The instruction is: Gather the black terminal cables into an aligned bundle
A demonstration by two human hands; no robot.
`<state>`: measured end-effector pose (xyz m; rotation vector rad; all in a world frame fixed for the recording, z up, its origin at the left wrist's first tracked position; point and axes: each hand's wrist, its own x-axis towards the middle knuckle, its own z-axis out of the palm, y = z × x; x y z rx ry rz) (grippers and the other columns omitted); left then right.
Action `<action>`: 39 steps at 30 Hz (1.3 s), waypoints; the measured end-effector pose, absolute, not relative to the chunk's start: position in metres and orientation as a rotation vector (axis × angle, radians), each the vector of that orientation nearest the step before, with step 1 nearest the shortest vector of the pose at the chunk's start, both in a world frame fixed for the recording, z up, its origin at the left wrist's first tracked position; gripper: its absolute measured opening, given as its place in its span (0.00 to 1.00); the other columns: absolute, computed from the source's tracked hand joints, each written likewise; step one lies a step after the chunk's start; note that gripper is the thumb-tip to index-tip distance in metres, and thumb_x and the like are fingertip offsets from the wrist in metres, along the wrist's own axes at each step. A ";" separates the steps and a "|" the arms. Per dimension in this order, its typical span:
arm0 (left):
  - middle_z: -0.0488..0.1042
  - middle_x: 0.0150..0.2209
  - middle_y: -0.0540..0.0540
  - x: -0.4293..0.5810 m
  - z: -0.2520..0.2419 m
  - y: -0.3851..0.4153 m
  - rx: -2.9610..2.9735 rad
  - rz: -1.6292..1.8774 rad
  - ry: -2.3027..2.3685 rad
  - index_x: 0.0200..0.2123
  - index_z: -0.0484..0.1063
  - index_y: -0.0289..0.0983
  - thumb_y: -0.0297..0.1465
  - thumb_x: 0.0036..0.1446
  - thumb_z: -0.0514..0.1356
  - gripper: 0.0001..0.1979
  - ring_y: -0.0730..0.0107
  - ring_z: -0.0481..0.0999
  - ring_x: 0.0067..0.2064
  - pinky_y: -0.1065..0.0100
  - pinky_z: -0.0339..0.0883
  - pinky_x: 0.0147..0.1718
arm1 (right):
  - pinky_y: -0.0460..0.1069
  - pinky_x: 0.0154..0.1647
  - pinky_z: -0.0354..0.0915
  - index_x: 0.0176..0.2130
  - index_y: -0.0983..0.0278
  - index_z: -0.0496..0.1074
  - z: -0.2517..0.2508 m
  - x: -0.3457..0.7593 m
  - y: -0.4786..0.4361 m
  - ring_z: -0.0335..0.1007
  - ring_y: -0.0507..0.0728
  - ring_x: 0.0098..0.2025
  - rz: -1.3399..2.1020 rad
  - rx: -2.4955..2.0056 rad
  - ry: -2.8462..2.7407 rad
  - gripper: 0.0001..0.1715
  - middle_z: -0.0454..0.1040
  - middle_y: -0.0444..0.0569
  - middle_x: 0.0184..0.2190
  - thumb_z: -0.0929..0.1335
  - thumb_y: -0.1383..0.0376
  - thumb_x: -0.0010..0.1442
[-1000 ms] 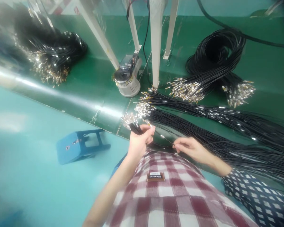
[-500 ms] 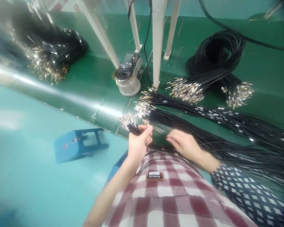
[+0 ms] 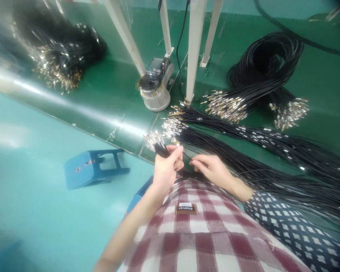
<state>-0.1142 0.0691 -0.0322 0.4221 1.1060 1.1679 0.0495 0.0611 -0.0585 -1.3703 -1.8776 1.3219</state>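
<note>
Wrapped round a bunch of black cables (image 3: 160, 149) with pale metal ends, my left hand (image 3: 168, 165) is at the front edge of the green table. A single cable end with a yellowish mark (image 3: 175, 142) sticks up by its thumb and forefinger. My right hand (image 3: 211, 169) pinches a thin black cable (image 3: 188, 155) just to the right, and that cable runs to the left fingers. Just behind the hands lies a long bundle of black cables (image 3: 215, 153), its shiny ends pointing left.
A second long bundle (image 3: 223, 124) lies farther back. Coiled cables (image 3: 268, 71) rest at right rear, another heap (image 3: 65, 56) at left. A white tape dispenser (image 3: 155, 96) stands beside white posts (image 3: 195, 53) on the green table (image 3: 116, 94). A blue stool (image 3: 85, 170) is on the floor.
My right hand has moved left along the thin cable, closer to my left hand. The left hand keeps its hold on the bunch. The view has shifted slightly.
</note>
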 end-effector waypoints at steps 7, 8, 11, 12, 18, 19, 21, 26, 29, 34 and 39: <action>0.62 0.18 0.56 -0.118 -0.030 0.074 0.419 1.084 1.084 0.38 0.75 0.30 0.33 0.43 0.71 0.18 0.88 0.48 0.15 0.75 0.45 0.16 | 0.45 0.28 0.58 0.30 0.64 0.72 -0.044 0.037 0.060 0.64 0.50 0.25 1.187 -1.354 -1.891 0.17 0.72 0.44 0.23 0.61 0.60 0.65; 0.62 0.19 0.55 -0.118 -0.030 0.074 0.426 1.066 1.086 0.38 0.76 0.30 0.34 0.43 0.71 0.18 0.88 0.48 0.15 0.75 0.45 0.16 | 0.45 0.29 0.57 0.30 0.64 0.72 -0.041 0.033 0.060 0.64 0.50 0.25 1.170 -1.337 -1.917 0.17 0.72 0.45 0.23 0.61 0.61 0.65; 0.66 0.21 0.52 -0.122 -0.032 0.072 0.446 1.027 1.108 0.33 0.78 0.30 0.37 0.47 0.69 0.16 0.88 0.50 0.16 0.74 0.46 0.16 | 0.44 0.29 0.56 0.29 0.65 0.73 -0.035 0.024 0.064 0.64 0.49 0.24 1.163 -1.313 -1.959 0.17 0.73 0.45 0.24 0.61 0.63 0.65; 0.67 0.22 0.50 -0.124 -0.034 0.071 0.451 1.022 1.111 0.31 0.78 0.30 0.38 0.48 0.68 0.15 0.87 0.51 0.16 0.74 0.48 0.16 | 0.44 0.28 0.56 0.29 0.65 0.74 -0.036 0.023 0.066 0.63 0.49 0.24 1.206 -1.309 -1.966 0.17 0.73 0.44 0.24 0.61 0.63 0.66; 0.74 0.35 0.41 -0.140 -0.052 0.062 0.372 1.119 1.126 0.17 0.70 0.31 0.42 0.51 0.65 0.21 0.75 0.69 0.29 0.70 0.65 0.28 | 0.44 0.32 0.62 0.36 0.64 0.76 -0.101 0.045 0.101 0.69 0.52 0.31 1.306 -1.684 -2.031 0.14 0.75 0.46 0.32 0.66 0.58 0.62; 0.75 0.34 0.41 -0.142 -0.055 0.061 0.350 1.132 1.135 0.15 0.67 0.31 0.42 0.51 0.65 0.23 0.72 0.71 0.32 0.69 0.66 0.32 | 0.45 0.35 0.62 0.35 0.65 0.76 -0.115 0.048 0.107 0.70 0.53 0.34 1.234 -1.792 -2.034 0.11 0.74 0.48 0.34 0.68 0.60 0.60; 0.72 0.27 0.44 -0.145 -0.058 0.057 0.323 1.116 1.097 0.14 0.63 0.33 0.43 0.53 0.63 0.25 0.69 0.72 0.33 0.67 0.68 0.36 | 0.48 0.39 0.62 0.35 0.66 0.75 -0.139 0.050 0.114 0.70 0.56 0.38 1.124 -1.919 -2.034 0.07 0.73 0.52 0.39 0.71 0.64 0.56; 0.48 0.12 0.58 -0.141 -0.061 0.051 0.270 1.093 1.003 0.18 0.62 0.35 0.45 0.57 0.59 0.23 0.79 0.52 0.16 0.70 0.60 0.21 | 0.49 0.39 0.62 0.33 0.64 0.74 -0.141 0.050 0.113 0.70 0.55 0.37 1.112 -1.922 -1.988 0.06 0.74 0.50 0.38 0.67 0.64 0.59; 0.46 0.12 0.61 -0.137 -0.062 0.053 0.296 1.130 1.045 0.30 0.70 0.35 0.42 0.57 0.61 0.15 0.81 0.44 0.15 0.74 0.50 0.16 | 0.47 0.37 0.64 0.37 0.64 0.73 -0.116 0.062 0.100 0.71 0.53 0.32 1.250 -1.808 -1.921 0.11 0.76 0.47 0.31 0.65 0.59 0.61; 0.60 0.17 0.58 -0.129 -0.056 0.063 0.360 1.156 1.066 0.44 0.68 0.38 0.38 0.54 0.64 0.16 0.83 0.48 0.14 0.74 0.48 0.15 | 0.47 0.33 0.64 0.36 0.65 0.71 -0.081 0.088 0.070 0.68 0.52 0.28 1.611 -1.488 -1.536 0.19 0.74 0.46 0.25 0.67 0.51 0.58; 0.66 0.23 0.55 -0.120 -0.047 0.074 0.396 1.183 1.059 0.49 0.67 0.40 0.39 0.56 0.62 0.19 0.85 0.49 0.14 0.73 0.48 0.15 | 0.47 0.30 0.61 0.33 0.65 0.71 -0.061 0.100 0.048 0.65 0.52 0.27 1.753 -1.457 -1.443 0.21 0.72 0.46 0.23 0.68 0.49 0.57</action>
